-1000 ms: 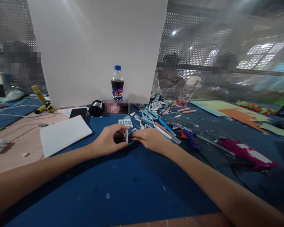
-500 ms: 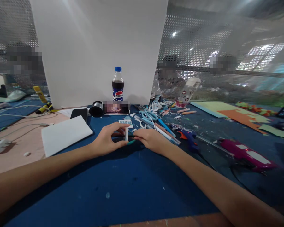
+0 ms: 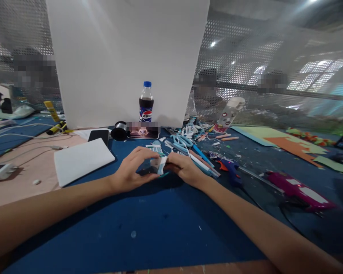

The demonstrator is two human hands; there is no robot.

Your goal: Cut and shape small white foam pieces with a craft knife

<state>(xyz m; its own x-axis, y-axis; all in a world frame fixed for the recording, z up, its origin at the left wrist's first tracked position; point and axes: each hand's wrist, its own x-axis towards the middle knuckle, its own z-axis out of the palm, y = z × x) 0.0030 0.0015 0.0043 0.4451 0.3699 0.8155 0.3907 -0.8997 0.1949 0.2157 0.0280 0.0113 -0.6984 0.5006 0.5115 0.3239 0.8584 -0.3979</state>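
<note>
Your left hand [image 3: 133, 169] pinches a small white and pale-blue piece [image 3: 159, 166], fingers above and thumb below, with a gap left inside the curl. Your right hand [image 3: 185, 167] is curled close at the piece's right side; its fingertips are hidden, so whether it grips or merely steadies cannot be told. The piece sits between your hands, over the blue tabletop [image 3: 160, 224], in front of the phone [image 3: 143, 132] and the Pepsi bottle [image 3: 146, 104], with the light-blue scissors [image 3: 183, 141] beyond your right hand.

It looks like card or thin foam, so expect it to be very light, fairly stiff, hardly slippery, and easily creased or crushed. Hold it lightly by opposite edges rather than squeezing its faces. Its pale-blue strip leans, upper end to your right; your fingers cover too much to fix the long axis.
</note>
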